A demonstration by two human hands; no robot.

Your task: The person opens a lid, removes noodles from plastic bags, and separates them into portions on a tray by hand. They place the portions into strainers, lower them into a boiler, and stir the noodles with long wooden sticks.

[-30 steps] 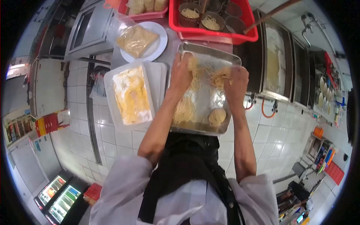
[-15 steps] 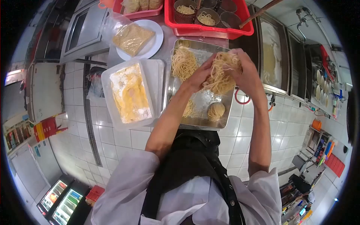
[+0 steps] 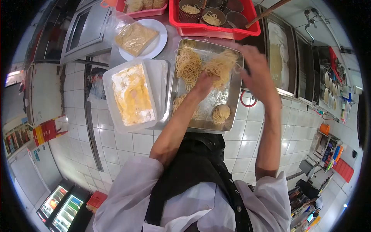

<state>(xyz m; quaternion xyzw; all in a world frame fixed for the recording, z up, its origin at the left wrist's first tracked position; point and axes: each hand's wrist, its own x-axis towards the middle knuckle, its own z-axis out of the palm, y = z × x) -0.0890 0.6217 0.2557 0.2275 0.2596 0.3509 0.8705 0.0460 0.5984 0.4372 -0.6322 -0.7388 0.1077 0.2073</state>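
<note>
A loose, slightly blurred clump of noodles (image 3: 223, 65) is at the upper right of the metal tray (image 3: 205, 125). My left hand (image 3: 205, 86) is at its near side, with fingers curled into the strands and partly hidden by them. To the right, over the tray's edge, my right hand (image 3: 256, 71) is smeared by motion, its fingers apart and nothing in them. Another noodle pile (image 3: 188, 67) lies at the tray's upper left. A smaller bunch (image 3: 178, 103) is at lower left, partly behind my left forearm. One rounded noodle ball (image 3: 221, 114) sits at lower right.
Left of the tray stands a plastic container (image 3: 133, 125) with yellow and white powdery contents. Beyond it, a white plate (image 3: 162, 40) holds a bagged tan block (image 3: 136, 38). A red bin (image 3: 216, 33) with mesh noodle baskets and a wooden stick borders the tray's far side.
The noodle clump, held between both hands before, is lower and spread over the tray. My right hand has come off it to the right and opened; my left stays at the strands.
</note>
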